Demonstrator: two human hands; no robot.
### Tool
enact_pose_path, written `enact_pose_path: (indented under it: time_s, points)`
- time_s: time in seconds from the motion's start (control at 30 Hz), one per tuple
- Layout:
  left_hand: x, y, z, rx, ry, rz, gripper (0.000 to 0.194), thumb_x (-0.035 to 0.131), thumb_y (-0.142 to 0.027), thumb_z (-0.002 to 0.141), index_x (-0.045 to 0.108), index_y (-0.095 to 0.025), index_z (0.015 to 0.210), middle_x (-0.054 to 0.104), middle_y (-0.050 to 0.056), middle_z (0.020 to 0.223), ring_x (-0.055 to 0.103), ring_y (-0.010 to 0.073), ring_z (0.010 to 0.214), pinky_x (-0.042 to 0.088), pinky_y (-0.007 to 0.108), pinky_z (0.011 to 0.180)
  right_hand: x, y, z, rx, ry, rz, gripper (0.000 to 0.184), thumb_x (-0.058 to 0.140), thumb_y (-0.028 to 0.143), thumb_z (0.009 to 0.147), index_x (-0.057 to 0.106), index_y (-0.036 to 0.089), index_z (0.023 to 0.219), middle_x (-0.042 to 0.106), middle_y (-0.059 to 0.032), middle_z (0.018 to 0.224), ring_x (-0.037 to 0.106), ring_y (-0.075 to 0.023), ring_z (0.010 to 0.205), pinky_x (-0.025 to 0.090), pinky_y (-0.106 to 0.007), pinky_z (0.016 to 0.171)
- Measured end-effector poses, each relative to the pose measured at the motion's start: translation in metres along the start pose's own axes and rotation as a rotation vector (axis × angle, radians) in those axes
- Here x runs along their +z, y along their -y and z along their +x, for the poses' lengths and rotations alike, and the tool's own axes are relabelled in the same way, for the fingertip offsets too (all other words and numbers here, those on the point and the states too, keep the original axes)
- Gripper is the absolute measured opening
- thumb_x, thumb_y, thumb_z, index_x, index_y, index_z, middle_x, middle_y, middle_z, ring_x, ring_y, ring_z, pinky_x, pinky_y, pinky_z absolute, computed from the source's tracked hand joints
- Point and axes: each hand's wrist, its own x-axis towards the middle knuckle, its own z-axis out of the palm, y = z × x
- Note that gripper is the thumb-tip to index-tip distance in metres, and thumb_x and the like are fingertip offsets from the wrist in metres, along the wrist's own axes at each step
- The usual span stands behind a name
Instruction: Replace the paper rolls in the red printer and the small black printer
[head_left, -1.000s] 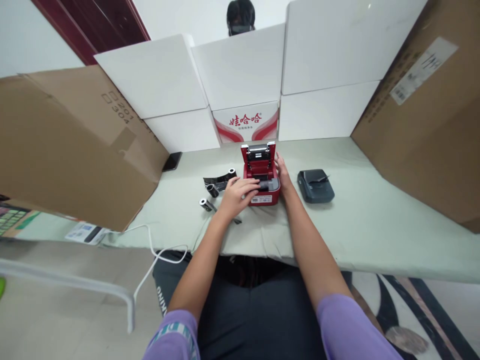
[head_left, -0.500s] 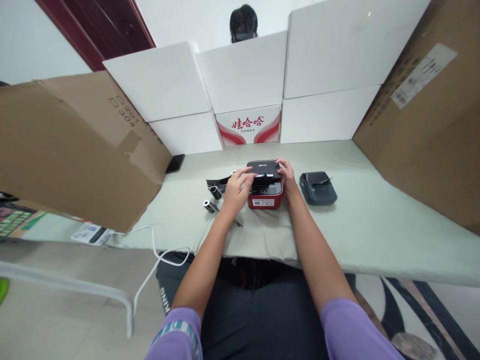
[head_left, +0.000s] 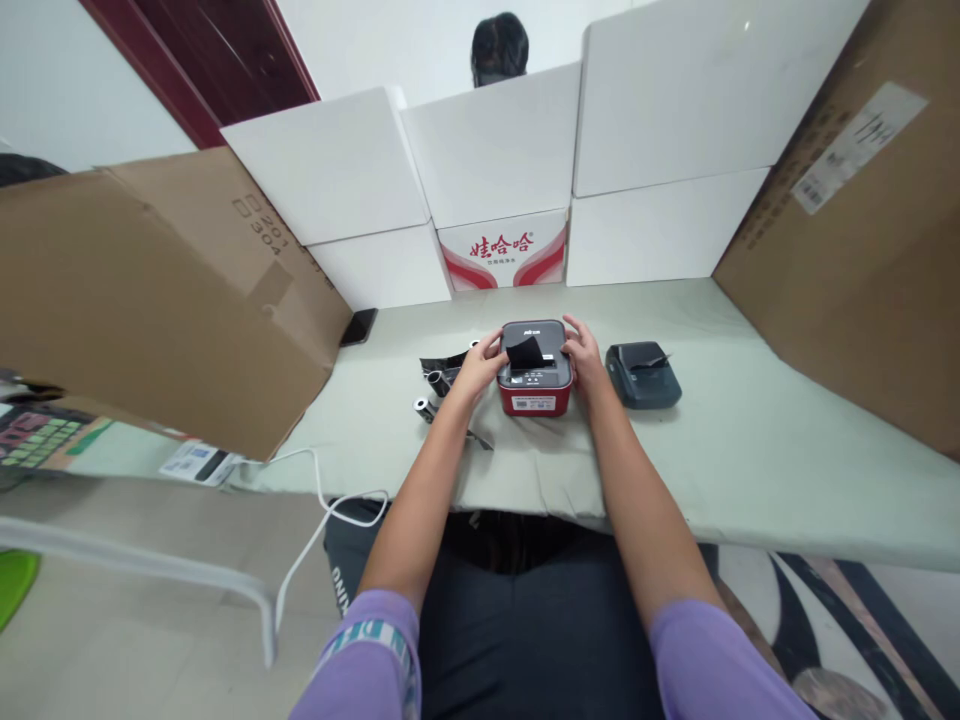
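Note:
A small thermal printer (head_left: 535, 402) with a red body and a dark grey lid stands on the table in front of me. Its lid is down, and a short black paper strip (head_left: 527, 352) sticks up from the slot. My left hand (head_left: 481, 368) grips the printer's left side, the thumb by the strip. On the opposite side my right hand (head_left: 585, 357) holds the lid's edge, fingers bent. Left of the printer lie small paper rolls (head_left: 424, 408) with black paper, partly hidden behind my left hand and forearm.
A second, dark grey printer (head_left: 645, 376) stands to the right. A phone (head_left: 359, 327) lies by the left cardboard box (head_left: 225, 300). White boxes (head_left: 491, 150) wall off the back, a brown box (head_left: 862, 270) the right. A white cable (head_left: 321, 480) hangs over the front edge.
The printer's lid was raised and is now down flat on the red body. Both hands have moved to the printer's sides, and the black strip now stands out of the slot.

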Motion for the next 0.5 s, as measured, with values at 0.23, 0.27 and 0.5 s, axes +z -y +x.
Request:
enact_pose_path:
  time_s: [0.23, 0.27, 0.5]
  points:
    - [-0.017, 0.007, -0.026, 0.198, -0.012, 0.499, 0.049, 0.055, -0.038, 0.099, 0.062, -0.019, 0.143, 0.065, 0.011, 0.146, 0.059, 0.0269, 0.139, 0.042, 0.04, 0.12, -0.015, 0.041, -0.04, -0.004, 0.001, -0.48, 0.061, 0.065, 0.049, 0.078, 0.066, 0.018, 0.131, 0.07, -0.0175, 0.132, 0.069, -0.0331, 0.113, 0.053, -0.049, 0.102]
    - [-0.02, 0.007, -0.033, 0.175, 0.024, 0.521, 0.056, 0.056, -0.043, 0.098, 0.055, -0.021, 0.15, 0.062, 0.01, 0.15, 0.058, 0.0262, 0.14, 0.044, 0.039, 0.119, -0.019, 0.048, -0.051, -0.016, 0.109, -0.52, 0.064, 0.066, 0.053, 0.081, 0.064, 0.022, 0.137, 0.069, -0.0152, 0.134, 0.07, -0.0328, 0.112, 0.054, -0.049, 0.101]
    - [-0.02, -0.01, -0.048, 0.216, 0.204, 0.763, 0.082, 0.084, -0.037, 0.074, 0.053, -0.027, 0.149, 0.078, 0.003, 0.116, 0.074, 0.0263, 0.105, 0.056, 0.035, 0.094, -0.018, 0.061, -0.083, -0.217, 0.327, -0.84, 0.107, 0.083, 0.042, 0.072, 0.03, 0.022, 0.164, 0.071, -0.0148, 0.134, 0.07, -0.0393, 0.117, 0.057, -0.047, 0.094]
